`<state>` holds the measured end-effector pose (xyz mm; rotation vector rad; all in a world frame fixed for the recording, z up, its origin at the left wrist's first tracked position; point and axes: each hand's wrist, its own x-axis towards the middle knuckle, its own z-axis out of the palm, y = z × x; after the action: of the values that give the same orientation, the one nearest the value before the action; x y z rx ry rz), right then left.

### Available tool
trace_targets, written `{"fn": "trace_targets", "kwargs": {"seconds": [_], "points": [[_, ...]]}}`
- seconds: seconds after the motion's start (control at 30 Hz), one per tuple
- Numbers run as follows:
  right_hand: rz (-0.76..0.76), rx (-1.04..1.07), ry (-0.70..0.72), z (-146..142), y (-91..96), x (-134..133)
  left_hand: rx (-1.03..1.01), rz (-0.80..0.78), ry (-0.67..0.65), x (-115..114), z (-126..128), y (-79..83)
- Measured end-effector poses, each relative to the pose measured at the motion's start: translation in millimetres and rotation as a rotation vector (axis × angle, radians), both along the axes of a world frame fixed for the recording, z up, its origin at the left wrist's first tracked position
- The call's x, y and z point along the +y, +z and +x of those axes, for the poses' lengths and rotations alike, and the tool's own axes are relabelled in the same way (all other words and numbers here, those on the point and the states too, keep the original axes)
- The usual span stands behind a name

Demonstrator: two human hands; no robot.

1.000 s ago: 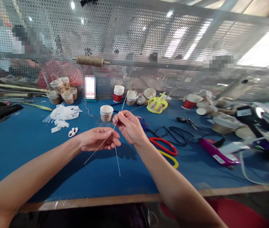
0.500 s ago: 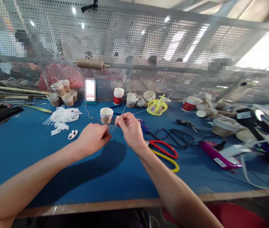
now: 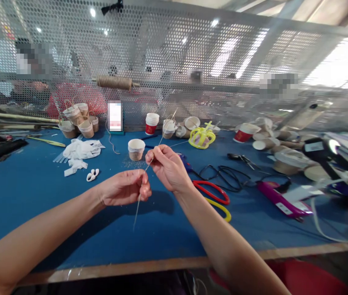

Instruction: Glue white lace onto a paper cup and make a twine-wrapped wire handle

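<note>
Both of my hands meet above the blue table. My left hand is closed, its fingertips pinching a thin pale wire whose lower end hangs below it. My right hand is closed too, pinching the same wire higher up, and the wire's upper end slants up past it toward the mesh screen. A small paper cup stands just behind my hands.
Red-handled scissors and a yellow handle lie right of my hands, with black cables, a purple tool, a yellow crown-shaped piece, scattered cups, white scraps and a twine spool. People sit behind the mesh.
My hands lifted to a tight pinch near the cup, then came back down and apart. One wire end now hangs below my left hand where two crossed before.
</note>
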<state>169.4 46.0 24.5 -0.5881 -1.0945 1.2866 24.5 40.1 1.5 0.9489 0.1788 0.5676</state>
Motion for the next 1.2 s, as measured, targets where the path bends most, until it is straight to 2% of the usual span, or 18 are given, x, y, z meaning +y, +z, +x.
{"fn": "trace_targets", "kwargs": {"seconds": [0.07, 0.13, 0.2, 0.27, 0.3, 0.33, 0.37, 0.47, 0.53, 0.63, 0.73, 0.8, 0.9, 0.97, 1.03, 1.07, 1.1, 1.2], "points": [[0.030, -0.086, -0.069, 0.8, -1.9, 0.8, 0.193, 0.216, 0.100, 2.6, -3.7, 7.9], [0.076, -0.222, -0.183, 1.4, -4.6, 1.7, 0.574, 0.601, 0.220, 5.0, -8.3, 18.2], [0.118, -0.344, -0.288, 1.4, -6.8, 2.3, 0.907, 0.986, 0.419, 5.1, -11.8, 28.5], [0.128, -0.383, -0.337, 0.9, -7.6, 2.6, 1.074, 1.184, 0.549, 3.3, -13.9, 36.5], [0.123, -0.362, -0.335, 0.6, -7.3, 2.8, 1.082, 1.183, 0.557, 2.6, -14.7, 39.0], [0.113, -0.320, -0.314, 0.3, -6.7, 2.9, 1.034, 1.112, 0.519, 2.3, -15.6, 40.1], [0.099, -0.267, -0.279, 0.0, -5.9, 3.0, 0.933, 0.980, 0.452, 2.7, -16.6, 39.8], [0.049, -0.114, -0.161, -0.6, -2.6, 2.7, 0.481, 0.427, 0.194, 6.9, -17.7, 30.4], [0.028, -0.061, -0.125, -0.9, -0.8, 1.7, 0.290, 0.161, 0.049, 8.6, -15.2, 19.9], [0.025, -0.046, -0.101, -1.1, 0.6, -0.2, 0.145, -0.005, -0.004, 5.9, -7.5, 6.9], [0.032, -0.054, -0.079, -0.7, 0.2, -0.8, 0.098, -0.014, 0.004, 2.6, -3.0, 3.8], [0.042, -0.087, -0.100, -0.1, -1.5, 0.1, 0.181, 0.122, 0.052, 3.3, -4.2, 7.2], [0.094, -0.277, -0.236, 0.4, -5.6, 2.2, 0.591, 0.602, 0.221, 5.3, -8.0, 16.9], [0.140, -0.421, -0.342, 0.1, -7.9, 3.1, 0.903, 0.946, 0.457, 4.6, -9.3, 24.1], [0.156, -0.462, -0.386, -0.4, -8.4, 3.4, 1.052, 1.091, 0.609, 3.2, -10.2, 30.0], [0.148, -0.431, -0.379, -0.5, -7.9, 3.4, 1.038, 1.056, 0.586, 3.2, -11.0, 31.9], [0.129, -0.374, -0.353, -0.4, -7.0, 3.5, 0.965, 0.957, 0.499, 3.9, -12.3, 32.7], [0.051, -0.159, -0.207, 0.5, -3.1, 3.9, 0.538, 0.459, 0.123, 9.8, -17.1, 27.8]]}}
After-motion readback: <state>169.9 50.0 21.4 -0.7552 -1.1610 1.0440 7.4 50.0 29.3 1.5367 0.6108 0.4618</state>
